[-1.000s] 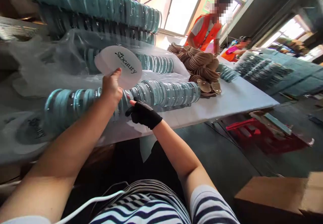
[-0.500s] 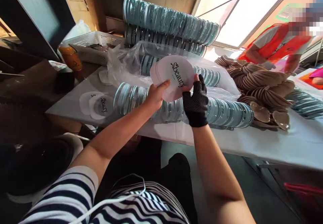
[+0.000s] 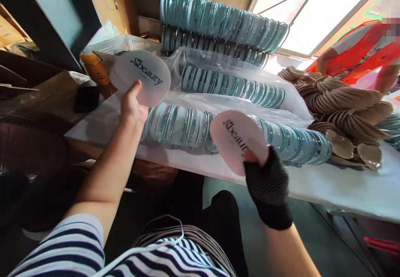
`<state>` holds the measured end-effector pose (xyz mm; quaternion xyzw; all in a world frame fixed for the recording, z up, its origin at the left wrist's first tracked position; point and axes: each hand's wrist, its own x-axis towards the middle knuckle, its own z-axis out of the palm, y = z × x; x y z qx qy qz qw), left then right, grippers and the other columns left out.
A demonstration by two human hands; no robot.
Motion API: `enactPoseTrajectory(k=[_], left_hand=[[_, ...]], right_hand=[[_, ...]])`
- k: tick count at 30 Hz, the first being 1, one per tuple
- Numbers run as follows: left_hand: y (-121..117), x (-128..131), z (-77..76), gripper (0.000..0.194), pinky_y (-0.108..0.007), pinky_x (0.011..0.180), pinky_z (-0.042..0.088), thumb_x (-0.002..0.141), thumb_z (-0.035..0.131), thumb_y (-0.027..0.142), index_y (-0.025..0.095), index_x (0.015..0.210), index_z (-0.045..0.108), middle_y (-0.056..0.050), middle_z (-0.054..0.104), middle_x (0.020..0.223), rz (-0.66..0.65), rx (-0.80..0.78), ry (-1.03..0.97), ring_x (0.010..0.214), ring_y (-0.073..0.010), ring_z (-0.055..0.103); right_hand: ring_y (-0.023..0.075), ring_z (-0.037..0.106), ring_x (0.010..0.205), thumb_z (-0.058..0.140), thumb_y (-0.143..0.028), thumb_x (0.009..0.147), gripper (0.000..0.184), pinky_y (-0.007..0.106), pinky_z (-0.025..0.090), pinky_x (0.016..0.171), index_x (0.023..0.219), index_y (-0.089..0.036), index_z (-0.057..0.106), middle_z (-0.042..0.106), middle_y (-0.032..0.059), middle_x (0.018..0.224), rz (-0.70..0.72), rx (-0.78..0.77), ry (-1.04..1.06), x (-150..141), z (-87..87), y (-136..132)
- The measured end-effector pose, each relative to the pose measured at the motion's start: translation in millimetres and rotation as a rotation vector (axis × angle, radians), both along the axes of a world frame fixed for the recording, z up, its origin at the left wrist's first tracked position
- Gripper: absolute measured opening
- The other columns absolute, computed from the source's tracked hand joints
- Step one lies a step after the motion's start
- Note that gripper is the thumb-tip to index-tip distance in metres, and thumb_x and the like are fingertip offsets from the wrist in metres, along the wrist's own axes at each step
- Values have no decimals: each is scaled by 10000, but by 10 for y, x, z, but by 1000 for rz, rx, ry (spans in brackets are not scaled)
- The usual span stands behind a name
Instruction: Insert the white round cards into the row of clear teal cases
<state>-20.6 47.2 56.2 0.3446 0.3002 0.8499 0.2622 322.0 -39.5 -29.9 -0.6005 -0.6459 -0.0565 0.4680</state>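
My bare left hand (image 3: 134, 108) is closed on a rounded white card (image 3: 156, 66) printed with "beauty", thumb on its face. Whether more cards lie behind that one I cannot tell. To the right and lower, my right hand (image 3: 267, 187), in a black fingerless glove, grips a second white card (image 3: 229, 141) with the same print. This card hangs tilted in front of a row of clear, round, glass-like pieces (image 3: 178, 127) standing on edge at the table's front. The fingers of both hands are partly hidden behind the cards.
Plastic film (image 3: 212, 102) lies around another row of clear pieces (image 3: 231, 85). Taller rows (image 3: 218, 23) stand behind. Stacked brown rounded pieces (image 3: 350, 93) fill the right side. A white basket (image 3: 143, 43) and orange bottle (image 3: 95, 68) stand back left. A person in an orange vest (image 3: 359, 52) is beyond.
My hands, together on one stack of cards before, have moved apart. The left went left and up with a card, the right went right and down with another. The view has shifted slightly.
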Motion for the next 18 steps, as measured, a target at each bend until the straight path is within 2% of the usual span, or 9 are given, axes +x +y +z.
enactPoseTrajectory(k=[2, 4, 7, 8, 10, 12, 14, 16, 18], left_hand=[[-14, 75, -138, 359, -432, 1122, 464, 846, 654, 246, 253, 1204, 654, -34, 691, 1258, -29, -107, -12, 1258, -222, 588], [-65, 232, -196, 427, -411, 1130, 453, 799, 708, 268, 282, 1222, 649, -25, 679, 1285, -12, -83, 48, 1295, -229, 562], [-156, 467, -84, 411, -369, 1126, 458, 748, 739, 223, 278, 1149, 671, 5, 699, 1239, 9, 79, 131, 1302, -215, 554], [-163, 542, -15, 375, -369, 1122, 463, 749, 730, 206, 272, 1114, 677, 15, 707, 1215, -26, 120, 143, 1295, -211, 558], [-106, 704, 110, 294, -402, 1117, 466, 784, 692, 193, 257, 1071, 682, 23, 717, 1180, -187, 116, 143, 1283, -215, 566], [49, 883, 167, 265, -450, 1117, 455, 830, 662, 201, 231, 1092, 680, 1, 716, 1182, -383, 3, 116, 1297, -237, 557], [253, 1053, 140, 297, -488, 1106, 449, 848, 667, 214, 201, 1145, 671, -43, 716, 1184, -526, -167, 65, 1310, -271, 550], [429, 1177, 57, 316, -499, 1082, 464, 852, 677, 214, 189, 1166, 662, -82, 719, 1171, -593, -326, -10, 1296, -290, 563], [522, 1242, -33, 288, -504, 1066, 480, 873, 655, 207, 188, 1160, 655, -100, 709, 1193, -620, -418, -80, 1279, -291, 575]], right_hand=[[231, 588, 542, 441, -471, 916, 475, 294, 357, 475, 1168, -130, 656, 668, 118, 690, 26, -86, -146, -105, -129, -135], [192, 532, 463, 436, -417, 932, 439, 264, 276, 457, 1229, -169, 644, 656, 78, 639, 19, -128, -236, -216, -177, -192], [157, 475, 423, 459, -364, 927, 417, 245, 197, 465, 1265, -193, 635, 639, 57, 608, -12, -122, -294, -271, -129, -204], [153, 467, 424, 462, -362, 929, 416, 245, 189, 470, 1264, -188, 637, 637, 58, 606, -14, -119, -300, -264, -99, -200], [151, 458, 428, 461, -369, 931, 419, 247, 179, 474, 1250, -171, 645, 631, 65, 599, -25, -140, -293, -246, -38, -183], [156, 456, 437, 461, -376, 923, 434, 249, 176, 471, 1248, -155, 644, 629, 72, 600, -36, -222, -269, -252, 16, -149], [166, 491, 476, 442, -352, 920, 437, 252, 200, 472, 1257, -149, 633, 653, 87, 652, -7, -307, -237, -282, 59, -108], [177, 540, 537, 422, -315, 915, 434, 258, 241, 486, 1266, -150, 617, 685, 103, 747, 69, -345, -224, -324, 90, -70], [185, 566, 575, 417, -299, 909, 431, 269, 257, 498, 1274, -160, 600, 698, 108, 815, 129, -369, -258, -380, 107, -29]])
